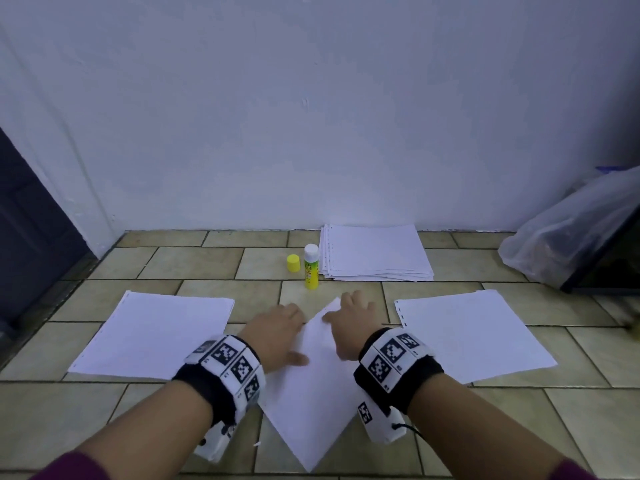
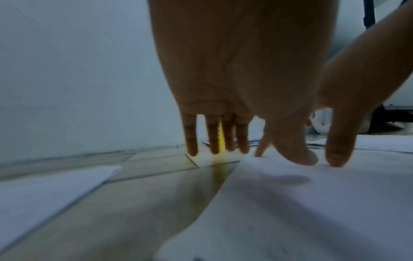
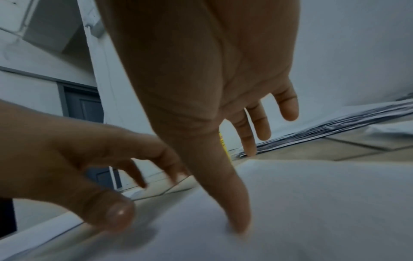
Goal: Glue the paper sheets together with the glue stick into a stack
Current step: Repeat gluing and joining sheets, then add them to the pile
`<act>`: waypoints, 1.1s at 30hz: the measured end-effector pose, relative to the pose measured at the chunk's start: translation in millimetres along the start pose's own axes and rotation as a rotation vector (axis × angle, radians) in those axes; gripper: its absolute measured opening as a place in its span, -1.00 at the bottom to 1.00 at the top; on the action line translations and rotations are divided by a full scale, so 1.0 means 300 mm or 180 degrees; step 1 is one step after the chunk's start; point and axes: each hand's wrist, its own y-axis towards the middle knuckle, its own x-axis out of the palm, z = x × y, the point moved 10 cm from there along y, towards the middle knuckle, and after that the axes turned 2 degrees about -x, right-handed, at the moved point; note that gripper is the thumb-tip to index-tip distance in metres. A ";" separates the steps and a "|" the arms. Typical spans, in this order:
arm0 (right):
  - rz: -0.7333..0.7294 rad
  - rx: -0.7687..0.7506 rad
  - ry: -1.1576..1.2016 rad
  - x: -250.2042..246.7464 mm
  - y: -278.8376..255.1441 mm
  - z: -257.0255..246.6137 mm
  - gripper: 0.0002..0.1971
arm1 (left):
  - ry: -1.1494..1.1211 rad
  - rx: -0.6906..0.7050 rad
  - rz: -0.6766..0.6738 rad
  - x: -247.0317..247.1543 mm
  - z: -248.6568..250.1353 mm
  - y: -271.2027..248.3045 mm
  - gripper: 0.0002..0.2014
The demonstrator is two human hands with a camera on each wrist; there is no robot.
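Observation:
A white sheet (image 1: 311, 396) lies turned cornerwise on the tiled floor in front of me. Both hands are spread flat over its far corner. My left hand (image 1: 284, 334) has its thumb on the sheet (image 2: 301, 211), its fingers (image 2: 192, 146) reaching past the edge over the tile. My right hand (image 1: 346, 330) presses its thumb (image 3: 236, 220) onto the sheet (image 3: 312, 203). Neither hand holds anything. The uncapped glue stick (image 1: 311, 268) stands just beyond, its yellow cap (image 1: 293, 263) beside it. Single sheets lie left (image 1: 156, 336) and right (image 1: 467, 334).
A pile of white sheets (image 1: 375, 252) rests against the white wall behind the glue stick. A clear plastic bag (image 1: 571, 230) leans on a dark frame at the far right. A dark door (image 1: 27, 237) stands at the left.

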 end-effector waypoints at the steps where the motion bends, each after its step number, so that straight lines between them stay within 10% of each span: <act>1: 0.0042 -0.0084 0.0087 0.004 0.001 -0.023 -0.51 | -0.0238 0.0124 0.0006 0.015 0.029 0.003 -0.38; 10: 0.0056 -0.0240 0.0690 0.030 -0.003 -0.135 -0.56 | -0.0043 -0.0286 0.0084 0.015 -0.020 -0.006 -0.61; 17: -0.0389 -0.0766 0.1109 0.027 0.001 -0.203 -0.22 | -0.0261 -0.0361 -0.0212 0.091 -0.076 -0.014 -0.13; 27: -0.0447 0.0217 0.1769 0.099 0.025 0.120 -0.44 | 0.0126 -0.0450 -0.0350 0.114 -0.096 -0.015 -0.15; 33: -0.0047 0.0173 0.0613 0.045 -0.008 0.043 -0.35 | 0.0476 -0.0422 -0.0102 0.043 -0.096 -0.010 -0.25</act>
